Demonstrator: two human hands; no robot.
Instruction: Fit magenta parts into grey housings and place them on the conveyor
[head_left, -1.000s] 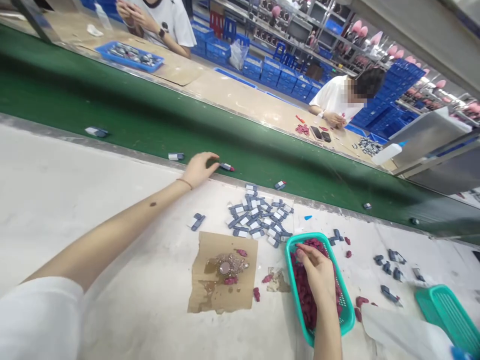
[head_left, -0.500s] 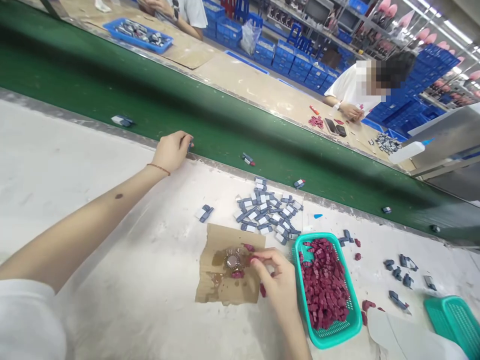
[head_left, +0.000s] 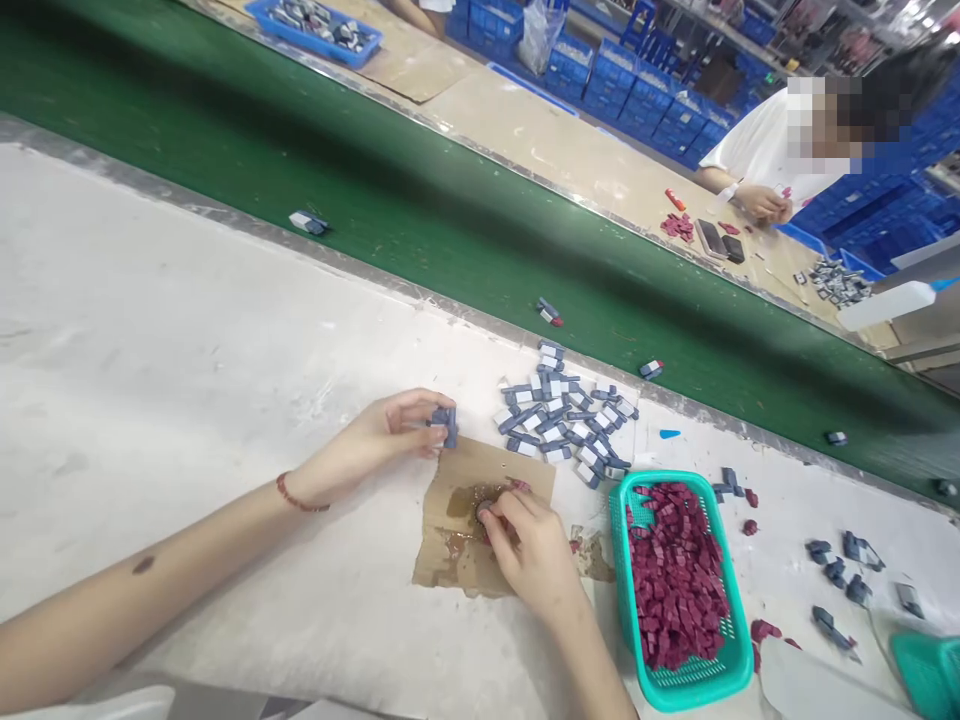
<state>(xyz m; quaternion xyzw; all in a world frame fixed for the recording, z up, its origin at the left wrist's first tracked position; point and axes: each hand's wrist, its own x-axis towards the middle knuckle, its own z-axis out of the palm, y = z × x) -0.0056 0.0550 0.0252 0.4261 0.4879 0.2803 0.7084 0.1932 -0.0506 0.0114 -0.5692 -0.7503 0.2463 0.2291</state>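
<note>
My left hand [head_left: 390, 430] grips a small grey-blue plastic part [head_left: 445, 423] just above a stained piece of cardboard [head_left: 450, 545]. My right hand [head_left: 525, 545] rests on that cardboard, its fingertips pinched on a dark red piece pressed against a small round dab of glue [head_left: 484, 508]. A pile of grey-and-white parts [head_left: 562, 420] lies just beyond the cardboard. To the right stands a teal basket [head_left: 720, 680] filled with dark red pieces [head_left: 675, 570].
A green conveyor belt [head_left: 420, 220] runs diagonally behind the white bench and carries a few loose parts [head_left: 309, 222]. Loose grey parts [head_left: 836, 570] lie at the right. Across the belt, a person in white [head_left: 757, 160] works at a brown table with blue bins.
My left hand came back from the belt edge to the cardboard, now holding a grey part. My right hand went from the teal basket to the glue spot. The view tilted down.
</note>
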